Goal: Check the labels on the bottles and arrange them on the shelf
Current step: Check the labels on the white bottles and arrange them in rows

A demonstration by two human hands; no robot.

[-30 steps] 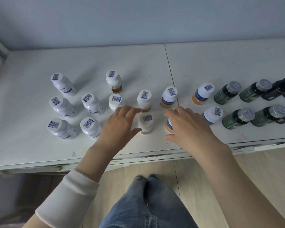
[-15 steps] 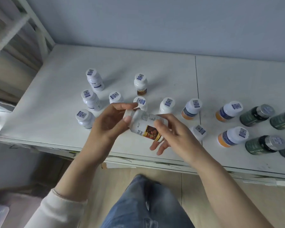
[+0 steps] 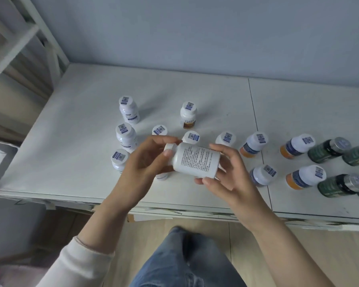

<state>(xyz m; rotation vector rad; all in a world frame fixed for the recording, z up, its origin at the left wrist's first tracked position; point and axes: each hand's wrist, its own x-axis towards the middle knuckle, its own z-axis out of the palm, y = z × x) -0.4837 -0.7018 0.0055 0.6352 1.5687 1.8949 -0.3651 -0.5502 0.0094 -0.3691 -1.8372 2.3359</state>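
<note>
Holding: we grip one white bottle sideways above the near edge of the bench, with the cap to our left and the printed text facing up at us.
Left hand: curled round the cap end, thumb tip on the neck.
Right hand: fingers wrapped round the base end, so both hands are clamped on the same bottle.
Standing white bottles: grouped on the bench behind and left of our hands, each with a code sticker on its cap.
Orange-banded bottles: to our right, near the bench seam.
Dark green bottles: far right, with silver caps.
Shelf: white frame at upper left, beside the bench.
</note>
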